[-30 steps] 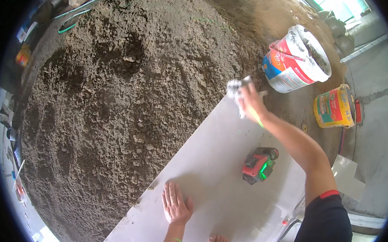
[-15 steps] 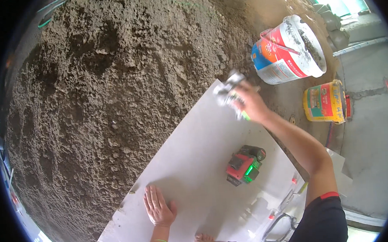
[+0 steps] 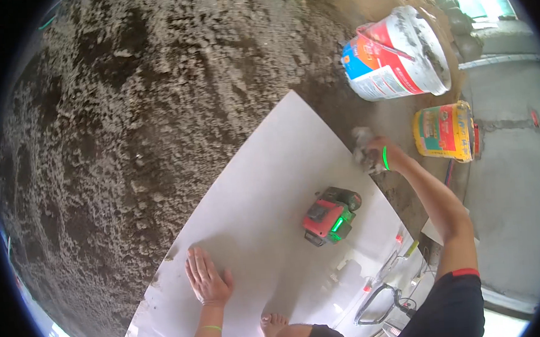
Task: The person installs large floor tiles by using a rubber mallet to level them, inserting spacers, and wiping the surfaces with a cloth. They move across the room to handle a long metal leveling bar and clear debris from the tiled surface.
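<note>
A large pale grey tile [image 3: 246, 188] lies beneath both arms, its far corner over rough mortar [image 3: 115, 128]. My left hand [image 3: 207, 280] rests palm down on the tile near its left edge, fingers stretched out. My right hand [image 3: 384, 153] is closed around a crumpled grey-white rag [image 3: 363, 146], at the tile's right edge; motion blurs both, and I cannot tell whether the rag touches the edge. A green light line falls across the right wrist. Between the hands, a red and black laser level [image 3: 328, 216] stands on the tile with its green light on.
A large white bucket [image 3: 392, 58] crusted with mortar stands at the far right, with a smaller yellow bucket [image 3: 444, 132] nearer. My bare foot [image 3: 274, 322] is on the tile. Near the lower right lies a dark looped-frame tool [image 3: 375, 303]. A grey wall [image 3: 514, 168] bounds the right side.
My right hand has moved with the rag from the tile's far corner toward me along its right edge. My left hand stays flat on the tile. The view has shifted slightly.
</note>
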Demonstrator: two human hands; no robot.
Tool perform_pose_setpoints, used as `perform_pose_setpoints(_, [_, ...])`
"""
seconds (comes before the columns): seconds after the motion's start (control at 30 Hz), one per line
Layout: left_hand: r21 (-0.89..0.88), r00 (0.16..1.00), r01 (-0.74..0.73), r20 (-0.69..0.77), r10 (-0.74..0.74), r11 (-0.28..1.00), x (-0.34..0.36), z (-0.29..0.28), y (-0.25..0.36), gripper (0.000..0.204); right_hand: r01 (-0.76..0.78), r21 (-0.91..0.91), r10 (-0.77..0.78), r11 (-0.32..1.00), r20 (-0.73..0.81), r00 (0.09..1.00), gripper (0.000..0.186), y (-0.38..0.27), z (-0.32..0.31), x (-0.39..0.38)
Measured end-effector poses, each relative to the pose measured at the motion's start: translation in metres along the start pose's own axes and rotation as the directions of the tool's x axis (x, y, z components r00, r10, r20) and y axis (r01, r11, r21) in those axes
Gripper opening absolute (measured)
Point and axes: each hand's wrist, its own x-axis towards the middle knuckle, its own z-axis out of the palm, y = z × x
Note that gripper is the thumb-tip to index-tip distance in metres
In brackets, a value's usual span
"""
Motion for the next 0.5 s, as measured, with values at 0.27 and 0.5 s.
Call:
perform_pose_setpoints(0.27, [-0.257,0.986,0.152,0.107,-0.128,0.954,-0.004,0.005,0.000,0.064,-0.235,-0.016,0.212,0.972,-0.379,0.901,0.063,-0.094,0.203,-0.170])
perform_pose_setpoints(0.5, [-0.345,0.997,0.054,-0.028,-0.068,0.937,-0.014,-0.021,-0.015,0.064,-0.169,-0.091,0.145,0.981,-0.226,0.963,0.083,-0.367,0.307,-0.177])
